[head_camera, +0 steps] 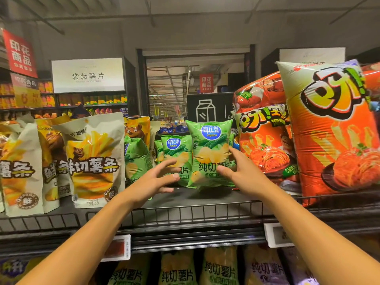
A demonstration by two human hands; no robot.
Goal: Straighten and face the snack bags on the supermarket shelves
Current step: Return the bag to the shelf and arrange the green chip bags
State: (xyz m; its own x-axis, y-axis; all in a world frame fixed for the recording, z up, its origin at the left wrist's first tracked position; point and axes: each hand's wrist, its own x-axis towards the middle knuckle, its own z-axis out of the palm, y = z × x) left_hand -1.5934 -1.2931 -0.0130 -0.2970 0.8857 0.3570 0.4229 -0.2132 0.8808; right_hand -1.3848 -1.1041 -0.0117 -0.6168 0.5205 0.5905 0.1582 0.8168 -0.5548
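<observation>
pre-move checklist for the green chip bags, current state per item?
1. Right hand grips the front green cucumber-flavour chip bag: ok.
2. That bag upright, label facing out: ok.
3. Left hand holding a bag: not ok, fingers spread open in front of the second green chip bag.
4. Green bag beside the cream fries pouch faced forward: not ok, turned sideways.
5. Front bag seated on the black wire shelf: cannot tell.

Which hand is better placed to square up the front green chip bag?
Right. The right hand already grips the front green chip bag at its right edge. The left hand is open with fingers spread, in front of the green bag behind, apparently not gripping.
</observation>
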